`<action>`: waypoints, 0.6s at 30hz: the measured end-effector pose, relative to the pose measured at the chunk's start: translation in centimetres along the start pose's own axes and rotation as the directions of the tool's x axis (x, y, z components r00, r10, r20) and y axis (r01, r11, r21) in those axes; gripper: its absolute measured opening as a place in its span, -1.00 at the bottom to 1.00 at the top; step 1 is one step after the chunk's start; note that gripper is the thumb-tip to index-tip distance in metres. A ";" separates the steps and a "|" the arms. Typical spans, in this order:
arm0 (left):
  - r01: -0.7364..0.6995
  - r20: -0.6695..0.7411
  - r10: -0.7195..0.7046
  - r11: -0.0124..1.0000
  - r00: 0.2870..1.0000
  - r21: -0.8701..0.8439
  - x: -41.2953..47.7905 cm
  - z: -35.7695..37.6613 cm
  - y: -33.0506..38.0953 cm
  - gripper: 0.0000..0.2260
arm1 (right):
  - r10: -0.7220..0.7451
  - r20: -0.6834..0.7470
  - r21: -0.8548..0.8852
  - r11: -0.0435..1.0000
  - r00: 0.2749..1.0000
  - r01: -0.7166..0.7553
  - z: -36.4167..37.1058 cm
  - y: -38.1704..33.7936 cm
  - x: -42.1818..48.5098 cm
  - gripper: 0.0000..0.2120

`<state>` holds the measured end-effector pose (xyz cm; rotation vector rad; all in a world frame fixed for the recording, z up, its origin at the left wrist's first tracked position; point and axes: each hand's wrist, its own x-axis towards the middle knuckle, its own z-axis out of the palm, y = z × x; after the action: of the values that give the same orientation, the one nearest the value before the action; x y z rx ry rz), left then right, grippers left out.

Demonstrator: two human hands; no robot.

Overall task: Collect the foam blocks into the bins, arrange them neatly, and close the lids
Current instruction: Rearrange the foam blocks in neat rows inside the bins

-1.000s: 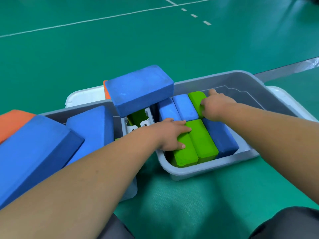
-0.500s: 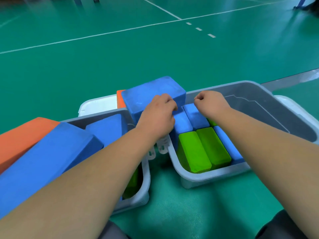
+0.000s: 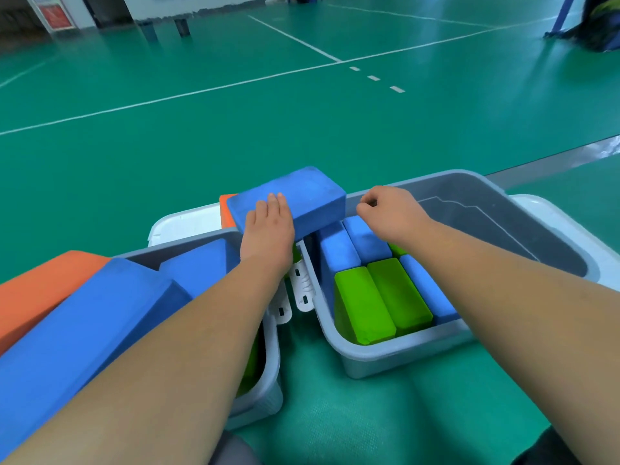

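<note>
Left bin (image 3: 273, 360), grey, nearest and piled high: a long blue block (image 3: 84, 327) lies tilted across its top, an orange block (image 3: 40, 290) is against that one's far-left side, a second blue block (image 3: 198, 263) sits behind, and a green block (image 3: 249, 364) shows low by the right wall under the left forearm. Right bin (image 3: 402, 355), grey, is just beside it, with white latches (image 3: 303, 286) in the gap between them. The left part of the right bin holds two green blocks (image 3: 379, 300) side by side, a blue side block (image 3: 426, 290) along their right and two blue rear blocks (image 3: 352, 246) behind them; a sliver of green shows under the right wrist. Left hand (image 3: 268, 229) lies flat on the large blue block (image 3: 302, 193), fingers (image 3: 273, 204) straight and together on its top, palm over its near edge, not gripping. That block rests across the far ends of both bins where they meet, overhanging the right bin's left wall. It is plain rectangular foam, mid blue, with a scuffed paler top and rounded corners. Right hand (image 3: 392, 213) is over the blue rear blocks, just right of the large block and apart from it, its fingers (image 3: 367, 199) curled into a loose fist with nothing in them. An orange end (image 3: 226, 209) pokes out behind the large block's left. White lids (image 3: 184, 223) lie behind the bins on the green floor (image 3: 201, 139).
</note>
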<state>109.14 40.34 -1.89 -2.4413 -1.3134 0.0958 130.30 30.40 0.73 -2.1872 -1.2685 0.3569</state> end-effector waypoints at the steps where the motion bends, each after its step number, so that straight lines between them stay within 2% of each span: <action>1: 0.001 -0.002 -0.001 1.000 1.000 -0.012 0.0 -0.3 0.2 -0.21 | 0.015 -0.013 0.030 0.999 1.000 -0.015 -0.4 0.1 0.0 -0.73; 5: -0.038 -0.092 0.027 0.992 0.995 -0.124 0.3 -2.0 1.7 -0.24 | 0.086 -0.083 0.180 0.981 0.993 -0.070 -2.4 0.0 0.6 -0.49; 8: -0.175 -0.219 0.134 0.969 0.967 -0.176 0.4 -3.3 4.1 -0.21 | 0.167 -0.150 0.261 0.957 0.975 -0.124 -4.0 0.9 1.1 -0.35; 12: -0.312 -0.357 0.208 0.912 0.911 -0.266 0.0 -5.0 7.9 -0.23 | 0.271 -0.228 0.308 0.931 0.935 -0.195 -6.8 3.0 0.5 -0.39; 16: -0.431 -0.482 0.247 0.845 0.840 -0.317 -0.6 -7.2 11.3 -0.26 | 0.441 -0.208 0.548 0.792 0.873 -0.269 -10.0 5.0 -0.5 -0.44; 18: -0.471 -0.516 0.269 0.825 0.813 -0.312 -0.9 -7.9 12.9 -0.26 | 0.487 -0.280 0.591 0.767 0.828 -0.251 -11.3 6.3 -0.8 -0.45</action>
<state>120.68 30.87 0.84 -2.8168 -0.6688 -0.6998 139.87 23.35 5.94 -1.8687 -0.4027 0.3221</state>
